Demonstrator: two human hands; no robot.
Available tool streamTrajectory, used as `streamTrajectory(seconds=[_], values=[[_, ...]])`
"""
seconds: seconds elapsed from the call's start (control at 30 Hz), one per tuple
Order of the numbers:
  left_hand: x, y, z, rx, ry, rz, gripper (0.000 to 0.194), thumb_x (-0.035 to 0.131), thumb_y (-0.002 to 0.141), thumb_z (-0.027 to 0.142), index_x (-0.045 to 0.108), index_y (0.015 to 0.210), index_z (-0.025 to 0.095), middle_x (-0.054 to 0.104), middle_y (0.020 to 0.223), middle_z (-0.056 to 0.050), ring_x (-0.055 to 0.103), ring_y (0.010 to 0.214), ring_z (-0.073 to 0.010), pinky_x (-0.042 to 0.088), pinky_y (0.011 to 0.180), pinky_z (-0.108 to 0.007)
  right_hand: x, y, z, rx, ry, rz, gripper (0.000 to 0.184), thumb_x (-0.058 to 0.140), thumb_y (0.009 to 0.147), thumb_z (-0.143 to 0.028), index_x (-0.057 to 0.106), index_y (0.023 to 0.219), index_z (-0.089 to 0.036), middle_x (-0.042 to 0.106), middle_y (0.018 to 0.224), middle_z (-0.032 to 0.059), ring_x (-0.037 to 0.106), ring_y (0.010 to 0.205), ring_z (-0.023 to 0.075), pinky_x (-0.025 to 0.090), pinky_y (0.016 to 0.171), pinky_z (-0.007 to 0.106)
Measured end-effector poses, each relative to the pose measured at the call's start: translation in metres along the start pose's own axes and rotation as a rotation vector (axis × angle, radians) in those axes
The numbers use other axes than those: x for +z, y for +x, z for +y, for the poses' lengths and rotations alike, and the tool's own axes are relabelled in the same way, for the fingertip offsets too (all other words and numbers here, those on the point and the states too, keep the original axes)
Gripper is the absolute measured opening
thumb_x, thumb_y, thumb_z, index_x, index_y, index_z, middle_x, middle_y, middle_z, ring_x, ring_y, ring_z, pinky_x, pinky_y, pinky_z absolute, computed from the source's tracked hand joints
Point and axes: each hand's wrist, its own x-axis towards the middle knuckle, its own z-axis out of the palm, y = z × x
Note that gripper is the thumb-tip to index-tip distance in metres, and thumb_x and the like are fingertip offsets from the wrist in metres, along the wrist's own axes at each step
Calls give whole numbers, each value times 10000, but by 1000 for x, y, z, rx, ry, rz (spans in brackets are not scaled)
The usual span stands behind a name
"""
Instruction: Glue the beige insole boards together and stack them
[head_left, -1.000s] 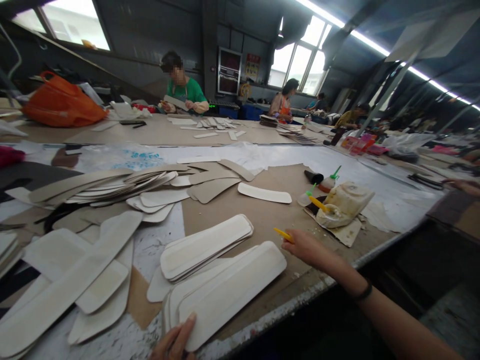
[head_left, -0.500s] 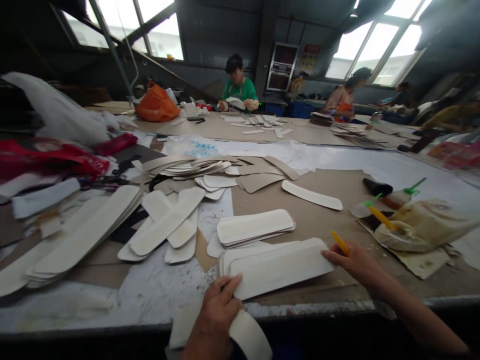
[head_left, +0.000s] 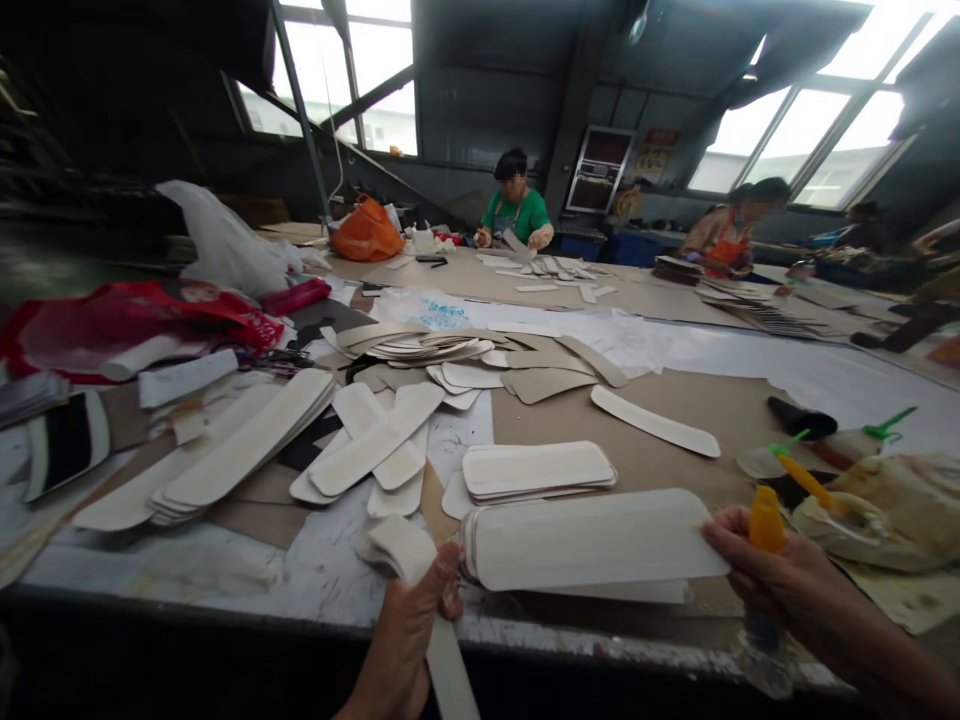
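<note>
My left hand (head_left: 409, 625) is closed around a bent white strip (head_left: 450, 670), which curls up over the thumb and hangs below the table edge. Between thumb and finger, my right hand (head_left: 799, 590) pinches the right end of a long white rounded panel (head_left: 592, 540). A yellow-topped tool (head_left: 766, 520) is also in that hand; a clear, bottle-like part shows below the palm. The panel's left end lies over several similar pieces, close to my left fingers. Just behind it is a smaller stack of white panels (head_left: 536, 468).
More white panels (head_left: 367, 440) and a stack of long pieces (head_left: 247, 440) lie to the left. At right are a stained glue bag (head_left: 885, 510), a black cone (head_left: 801, 416) and green-tipped bottles (head_left: 772, 455). A co-worker in green (head_left: 517, 212) works across the table.
The view has swung left. My right hand has moved to the panel's right end and grips it, lifting it slightly. My left hand has left the panel and raised the bent strip.
</note>
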Motion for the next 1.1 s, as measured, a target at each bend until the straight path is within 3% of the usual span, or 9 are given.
streamTrajectory(seconds=[0.2,0.4,0.6,0.77,0.97,1.1], values=[[4,-6,5,49,162,17,416,780,568,370,664,877,117,650,724,-27,566,667,-152,437,600,-239,22,-13,-7,-13,-43,13,466,582,664,-640,411,722,-210,348,449,-91,266,395,64,172,397,196],[-5,-2,7,63,286,97,424,751,609,379,651,910,98,672,744,-36,570,641,-150,412,523,-224,42,-28,-14,-15,-25,-42,430,528,697,-627,432,723,-209,380,489,-82,333,414,65,249,409,188],[-10,4,4,12,268,171,383,757,602,309,647,907,106,697,771,-59,629,685,-203,490,570,-271,43,-26,-1,-23,-6,-46,418,549,687,-598,413,724,-205,304,485,-109,272,400,51,201,395,174],[-13,12,2,-14,296,253,320,743,602,210,642,878,84,703,719,-77,641,689,-226,517,547,-280,41,-24,8,-128,-138,-19,360,527,740,-534,421,668,-198,304,535,-80,289,467,73,243,417,199],[-13,9,7,-65,220,169,430,812,520,242,643,899,128,707,776,-54,649,696,-226,517,555,-275,39,-31,6,-192,-194,8,368,549,733,-527,450,626,-189,355,562,-55,330,520,93,307,482,221],[-13,5,14,-292,152,25,478,836,472,295,658,892,152,676,655,-39,612,542,-212,489,484,-297,39,-34,10,-117,70,-132,360,548,759,-538,468,738,-187,305,545,-81,255,457,64,214,416,195]])
